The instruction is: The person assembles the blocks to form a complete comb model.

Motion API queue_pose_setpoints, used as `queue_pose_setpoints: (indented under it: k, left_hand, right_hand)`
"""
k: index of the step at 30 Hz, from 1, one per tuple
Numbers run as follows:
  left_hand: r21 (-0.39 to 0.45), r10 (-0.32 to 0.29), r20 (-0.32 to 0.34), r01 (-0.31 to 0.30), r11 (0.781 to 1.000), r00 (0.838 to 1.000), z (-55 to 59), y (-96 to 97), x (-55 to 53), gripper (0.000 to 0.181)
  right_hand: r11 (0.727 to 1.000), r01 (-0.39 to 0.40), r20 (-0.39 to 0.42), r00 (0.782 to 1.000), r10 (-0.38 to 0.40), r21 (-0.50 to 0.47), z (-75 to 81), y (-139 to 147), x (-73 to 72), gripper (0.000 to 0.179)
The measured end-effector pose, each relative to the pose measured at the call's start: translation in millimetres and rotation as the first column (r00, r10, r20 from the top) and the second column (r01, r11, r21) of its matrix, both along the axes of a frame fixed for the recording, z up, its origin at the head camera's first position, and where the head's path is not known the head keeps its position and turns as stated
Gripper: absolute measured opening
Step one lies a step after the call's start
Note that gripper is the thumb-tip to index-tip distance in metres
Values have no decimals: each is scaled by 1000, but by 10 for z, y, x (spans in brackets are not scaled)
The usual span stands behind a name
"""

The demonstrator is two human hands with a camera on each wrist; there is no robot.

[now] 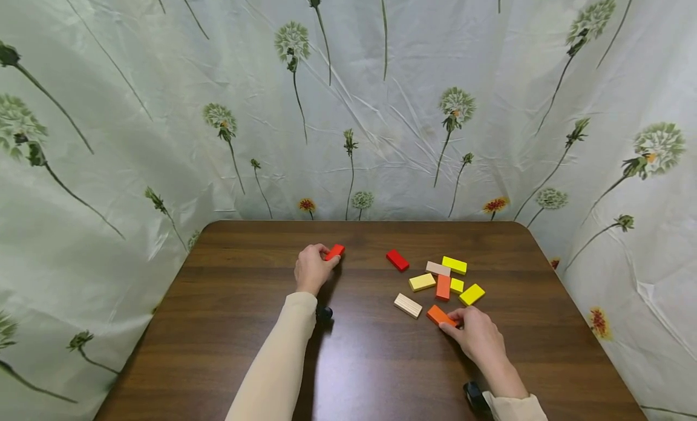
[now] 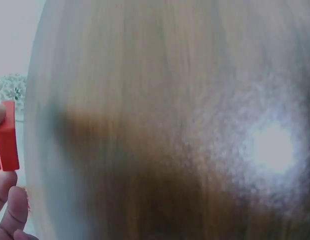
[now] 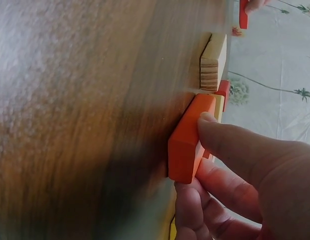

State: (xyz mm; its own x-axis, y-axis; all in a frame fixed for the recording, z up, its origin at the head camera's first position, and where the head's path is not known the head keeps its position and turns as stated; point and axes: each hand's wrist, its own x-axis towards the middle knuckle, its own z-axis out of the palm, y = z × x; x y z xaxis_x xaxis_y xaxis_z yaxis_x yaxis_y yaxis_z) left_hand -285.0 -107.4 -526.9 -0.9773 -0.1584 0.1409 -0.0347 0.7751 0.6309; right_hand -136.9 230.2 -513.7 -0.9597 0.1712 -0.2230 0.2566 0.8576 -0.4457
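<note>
My left hand [image 1: 314, 268] pinches a red block [image 1: 336, 251] between thumb and fingers, over the far left-middle of the table. In the left wrist view that red block [image 2: 8, 137] shows at the left edge, partly covered by a fingertip. At the near side of a loose group of blocks, my right hand [image 1: 479, 333] grips an orange block [image 1: 441, 316]. The right wrist view shows the thumb on one face of the orange block [image 3: 184, 142] and fingers at its other side; it appears to touch the tabletop. A natural wood block [image 1: 408, 306] lies just left of it.
Beyond the right hand lie a dark red block [image 1: 397, 260], a pale yellow block [image 1: 422, 282], an orange-red block [image 1: 443, 287], a beige block [image 1: 438, 268] and several yellow blocks [image 1: 471, 294]. The brown table [image 1: 229, 324] ends at a floral curtain [image 1: 381, 106].
</note>
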Motion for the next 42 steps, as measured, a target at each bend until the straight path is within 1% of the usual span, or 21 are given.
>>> queue_pose_setpoints:
  k: [4,7,11,15,20,25,28,30,32,34,36,38,41,42]
  left_hand:
    - [3,57,19,-57,998,998,-14,-48,-2,28]
    - [2,104,35,-104,995,994,-27,-69,0,28]
    - [-9,139,45,-139,990,989,-53,-83,-5,26]
    - [-18,152,56,-152,988,987,-80,-88,-8,27]
    - [-4,161,73,-161,987,984,-99,-93,-7,30]
    - [-4,145,85,-145,989,986,-97,-102,-10,36]
    - [-4,112,98,-113,994,989,-91,-132,-25,39]
    - [1,81,114,-82,997,990,-88,-169,-42,37]
    - [2,22,143,-23,1000,989,-74,-211,-65,33]
    - [14,-70,176,69,998,982,-56,-257,-101,32]
    - [39,-166,202,162,986,965,-32,-300,-149,37]
    - [75,-251,230,240,968,940,-4,-344,-191,44]
    - [99,-312,267,296,950,912,48,-400,-241,52]
    - [101,-331,285,315,944,899,66,-413,-252,54]
  right_hand:
    - [1000,-3,-10,1000,3,-10,-6,-11,3,37]
    - [1000,-3,-18,1000,2,-14,-13,-17,11,35]
    - [1000,-2,-20,1000,2,-13,-20,-24,13,34]
    - [1000,-3,-16,1000,3,-10,-24,-35,5,35]
    - [1000,-7,-13,1000,7,-7,-26,-52,9,35]
    - [1000,-15,-14,1000,15,-2,-25,-52,10,35]
    - [1000,-17,-14,1000,17,-1,-29,-47,6,35]
    - [1000,-22,-15,1000,22,-2,-28,-44,6,35]
    - [1000,-24,-6,1000,24,-4,-21,-34,12,36]
    - [1000,-18,3,1000,18,-3,-11,-16,20,36]
    - [1000,-9,10,1000,9,-1,3,2,28,36]
    - [1000,-3,12,1000,3,1,9,16,31,36]
    - [1000,-13,1,1000,13,-4,6,16,21,35]
    - [1000,-15,-1,1000,15,-7,2,12,16,35]
